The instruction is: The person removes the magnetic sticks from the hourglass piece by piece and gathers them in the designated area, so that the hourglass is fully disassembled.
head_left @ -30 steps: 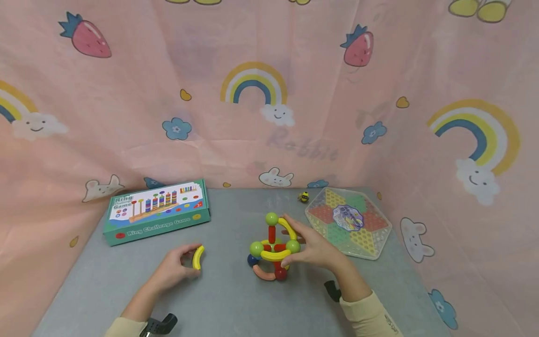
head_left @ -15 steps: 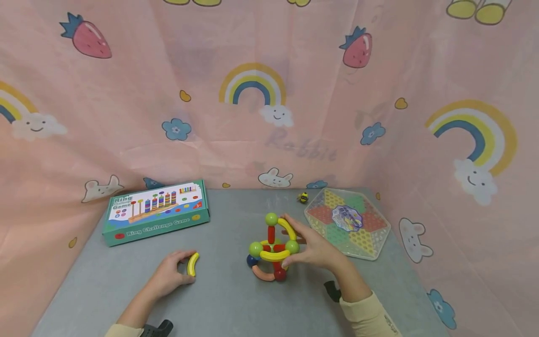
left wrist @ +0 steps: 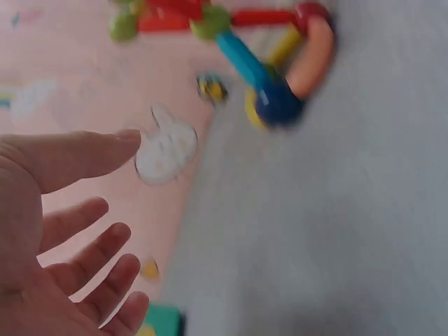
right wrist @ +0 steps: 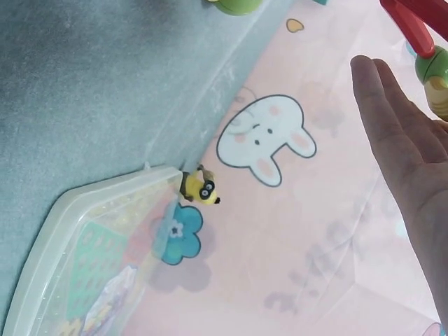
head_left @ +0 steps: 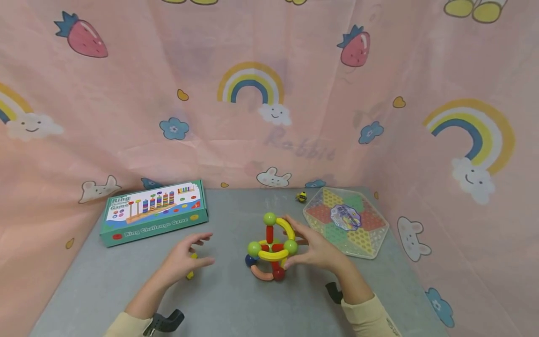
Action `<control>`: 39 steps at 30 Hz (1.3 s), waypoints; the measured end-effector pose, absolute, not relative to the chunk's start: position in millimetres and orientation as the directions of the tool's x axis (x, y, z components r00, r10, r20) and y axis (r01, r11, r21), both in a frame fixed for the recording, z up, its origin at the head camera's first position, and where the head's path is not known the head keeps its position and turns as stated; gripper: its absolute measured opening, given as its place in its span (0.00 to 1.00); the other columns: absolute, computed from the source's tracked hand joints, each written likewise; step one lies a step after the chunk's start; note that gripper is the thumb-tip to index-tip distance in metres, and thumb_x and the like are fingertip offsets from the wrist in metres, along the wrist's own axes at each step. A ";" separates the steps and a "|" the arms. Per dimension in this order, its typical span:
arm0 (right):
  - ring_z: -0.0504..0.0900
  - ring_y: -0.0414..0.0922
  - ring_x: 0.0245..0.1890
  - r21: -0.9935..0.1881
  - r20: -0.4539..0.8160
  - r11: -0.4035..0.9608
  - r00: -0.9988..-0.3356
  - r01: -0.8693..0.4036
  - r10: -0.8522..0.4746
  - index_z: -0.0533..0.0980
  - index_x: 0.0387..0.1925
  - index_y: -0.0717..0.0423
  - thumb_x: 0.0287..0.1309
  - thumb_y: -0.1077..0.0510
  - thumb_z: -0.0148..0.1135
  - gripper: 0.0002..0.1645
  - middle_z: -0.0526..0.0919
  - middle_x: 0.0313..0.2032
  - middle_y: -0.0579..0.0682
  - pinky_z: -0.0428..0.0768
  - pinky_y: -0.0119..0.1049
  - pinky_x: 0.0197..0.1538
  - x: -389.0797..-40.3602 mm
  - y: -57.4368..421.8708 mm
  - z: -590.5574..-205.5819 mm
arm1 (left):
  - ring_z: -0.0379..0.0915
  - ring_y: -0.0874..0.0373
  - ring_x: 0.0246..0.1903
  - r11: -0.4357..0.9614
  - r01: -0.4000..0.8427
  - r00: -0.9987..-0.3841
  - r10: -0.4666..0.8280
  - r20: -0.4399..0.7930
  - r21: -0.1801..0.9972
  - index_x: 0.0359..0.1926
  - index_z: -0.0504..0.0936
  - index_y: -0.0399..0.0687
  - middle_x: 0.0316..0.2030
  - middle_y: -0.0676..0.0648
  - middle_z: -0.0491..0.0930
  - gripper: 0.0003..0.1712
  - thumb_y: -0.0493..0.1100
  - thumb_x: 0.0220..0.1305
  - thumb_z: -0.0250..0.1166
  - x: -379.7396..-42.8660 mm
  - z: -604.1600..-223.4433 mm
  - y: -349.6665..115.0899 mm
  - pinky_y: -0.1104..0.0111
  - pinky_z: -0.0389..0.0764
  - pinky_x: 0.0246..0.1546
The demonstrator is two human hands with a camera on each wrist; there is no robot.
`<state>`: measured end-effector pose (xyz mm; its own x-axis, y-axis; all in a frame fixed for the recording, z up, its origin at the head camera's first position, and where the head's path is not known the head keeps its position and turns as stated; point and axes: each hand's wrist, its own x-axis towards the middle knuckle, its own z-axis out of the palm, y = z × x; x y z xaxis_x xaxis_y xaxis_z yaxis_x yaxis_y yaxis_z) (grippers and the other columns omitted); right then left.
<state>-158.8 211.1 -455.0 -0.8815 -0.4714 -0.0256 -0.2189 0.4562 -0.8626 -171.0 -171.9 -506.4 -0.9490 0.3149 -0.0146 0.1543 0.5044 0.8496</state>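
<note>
1. The left forearm [head_left: 145, 299] rises from the lower left of the head view, slanting up and rightward out of a pale left sleeve [head_left: 127, 326].
2. The left hand [head_left: 184, 260] is left of centre in the lower half, thumb and fingers parted and pointing right.
3. In the left wrist view, its thumb [left wrist: 77, 157] lies nearly level at the left edge, the fingers [left wrist: 98, 252] fanned below, slightly bent.
4. The right forearm [head_left: 353, 282] slants up and leftward from the lower right, its right sleeve [head_left: 368, 314] pushed below the wrist.
5. The right hand [head_left: 316, 249] grips just right of centre, thumb lowest.
</note>
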 end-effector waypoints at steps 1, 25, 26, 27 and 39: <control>0.67 0.59 0.71 -0.862 -0.030 0.459 -0.882 -0.215 -0.470 0.48 0.80 0.50 0.49 0.47 0.79 0.66 0.56 0.78 0.52 0.71 0.59 0.66 -159.0 211.4 -455.1 | 0.71 0.41 0.58 0.480 0.174 -0.942 0.335 0.003 0.860 0.67 0.75 0.51 0.61 0.44 0.78 0.37 0.45 0.56 0.77 -171.7 -501.7 -165.3 0.49 0.75 0.57; 0.69 0.58 0.71 -0.856 -0.051 0.475 -0.882 -0.202 -0.468 0.50 0.80 0.51 0.51 0.45 0.77 0.63 0.60 0.76 0.53 0.72 0.58 0.66 -160.4 212.4 -459.6 | 0.81 0.53 0.47 0.254 0.255 -0.824 0.563 0.072 0.933 0.63 0.78 0.57 0.61 0.49 0.76 0.32 0.41 0.56 0.77 -162.2 -452.7 -79.6 0.68 0.86 0.42; 0.69 0.58 0.70 -0.858 -0.051 0.473 -0.881 -0.202 -0.470 0.50 0.80 0.50 0.51 0.46 0.77 0.63 0.61 0.76 0.54 0.72 0.58 0.66 -160.5 212.5 -459.6 | 0.81 0.54 0.46 0.255 0.258 -0.822 0.565 0.073 0.932 0.61 0.79 0.57 0.61 0.49 0.76 0.31 0.41 0.56 0.77 -162.0 -452.9 -77.8 0.68 0.86 0.41; 0.70 0.58 0.70 -0.859 -0.050 0.470 -0.880 -0.203 -0.472 0.50 0.80 0.50 0.52 0.45 0.77 0.63 0.63 0.75 0.54 0.72 0.58 0.66 -160.5 212.5 -459.4 | 0.81 0.54 0.45 0.257 0.269 -0.819 0.567 0.080 0.928 0.60 0.80 0.55 0.60 0.49 0.77 0.29 0.40 0.57 0.76 -162.1 -453.4 -76.2 0.68 0.86 0.41; 0.74 0.58 0.66 -0.873 0.046 0.395 -0.854 -0.287 -0.518 0.57 0.78 0.43 0.51 0.50 0.78 0.57 0.59 0.77 0.52 0.74 0.61 0.63 -158.8 211.3 -457.5 | 0.81 0.55 0.39 0.293 0.399 -0.786 0.598 0.159 0.869 0.48 0.84 0.44 0.47 0.46 0.83 0.15 0.34 0.58 0.72 -165.5 -458.1 -64.6 0.66 0.86 0.38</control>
<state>-158.8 211.3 -457.5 -0.8544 -0.5176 0.0463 -0.2866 0.3950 -0.8728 -165.5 -64.6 -458.1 -0.7857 0.5978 0.1594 0.3991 0.2928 0.8689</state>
